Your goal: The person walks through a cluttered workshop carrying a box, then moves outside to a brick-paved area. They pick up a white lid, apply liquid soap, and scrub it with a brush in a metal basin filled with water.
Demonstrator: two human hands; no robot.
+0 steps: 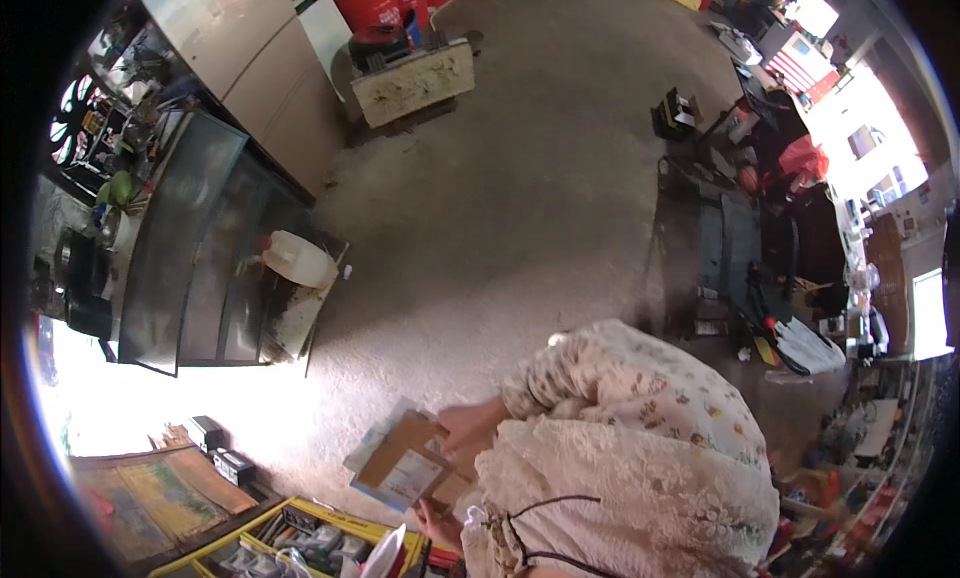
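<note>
One piece of cardboard (385, 461), two hands on it!

Here's the right hand (468, 425) closed on its upper right side, the left hand (440, 526) gripping near the lower corner. The cardboard juts leftward from both, one white label (411, 475) showing. Nearby: one yellow-edged case (325, 508), two small black boxes (233, 467); farther off, one jug (300, 259).

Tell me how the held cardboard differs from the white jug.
The cardboard is brown with a whitish label; the jug is white with a reddish cap. The cardboard has straight edges; the jug looks rounded. The person's hands hold the cardboard; no hand touches the jug. Both appear in the view's left half.
</note>
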